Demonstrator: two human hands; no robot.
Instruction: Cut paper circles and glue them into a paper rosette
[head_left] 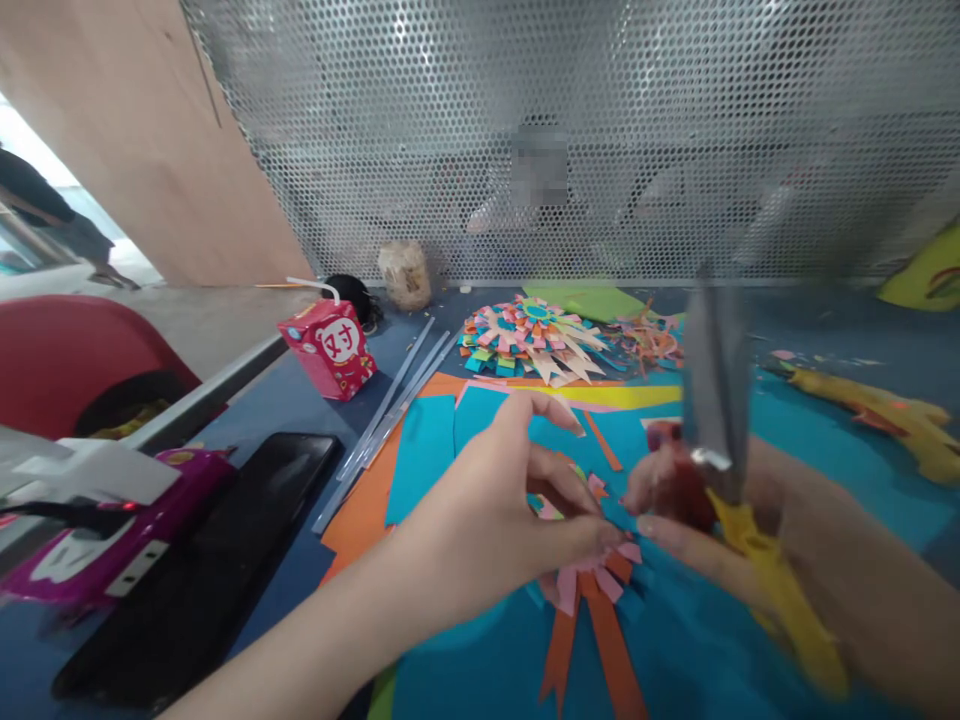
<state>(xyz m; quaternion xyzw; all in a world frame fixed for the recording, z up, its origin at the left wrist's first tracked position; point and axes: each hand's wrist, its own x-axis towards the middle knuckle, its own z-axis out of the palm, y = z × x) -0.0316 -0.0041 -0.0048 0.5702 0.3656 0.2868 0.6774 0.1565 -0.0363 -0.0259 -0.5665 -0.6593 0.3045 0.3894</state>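
Observation:
My left hand hovers over a small paper flower of pink, orange and blue strips that lies on blue paper sheets. Its thumb and fingers pinch at the flower's pink strips. My right hand is blurred by motion. It grips yellow-handled scissors with the blades pointing up, along with a small red object I cannot make out.
A finished multicoloured paper flower lies further back beside paper scraps. At the left stand a red drink carton with a straw, grey strips, a black phone and a purple device. A perforated metal screen closes the back.

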